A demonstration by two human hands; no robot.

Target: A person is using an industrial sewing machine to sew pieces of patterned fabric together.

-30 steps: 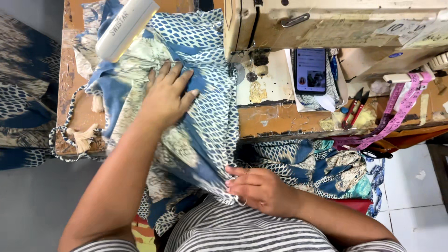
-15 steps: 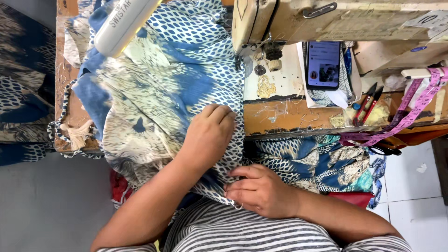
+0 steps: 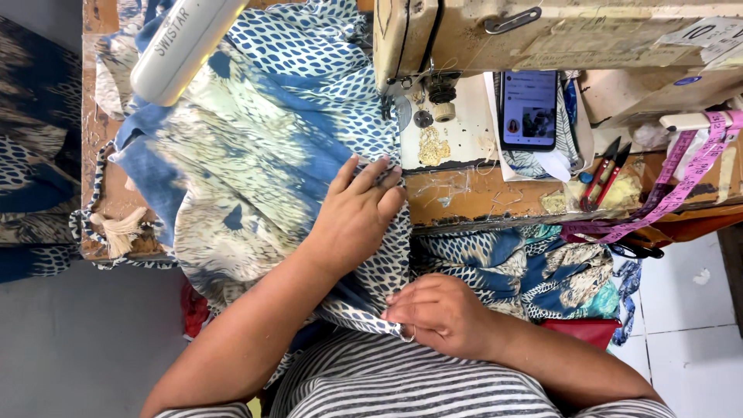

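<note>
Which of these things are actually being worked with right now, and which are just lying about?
In use:
left hand, flat on the blue patterned cloth
right hand, pinching the cloth's edge
sewing machine, beside the cloth

Lying about:
phone
snips
pink measuring tape
cloth pile under the table
</note>
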